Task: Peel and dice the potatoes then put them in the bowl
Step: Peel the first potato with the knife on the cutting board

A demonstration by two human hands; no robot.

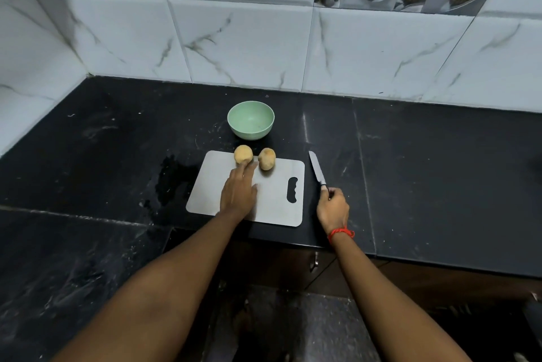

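Two unpeeled potatoes (243,154) (266,158) sit at the far edge of the cutting board (272,209), just short of the empty bowl (251,123) beyond it. The left hand (238,194) lies open on the board, fingertips touching the left potato, seemingly to pick it up. The right hand (333,206), beside the board, closes on the handle of the knife (317,169), probably ready for peeling.

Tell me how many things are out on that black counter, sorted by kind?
Potatoes: 2, one at the left hand's fingertips, the other beside it
Bowl: 1, green
Cutting board: 1, grey
Knife: 1, its handle in the right hand
Total: 5
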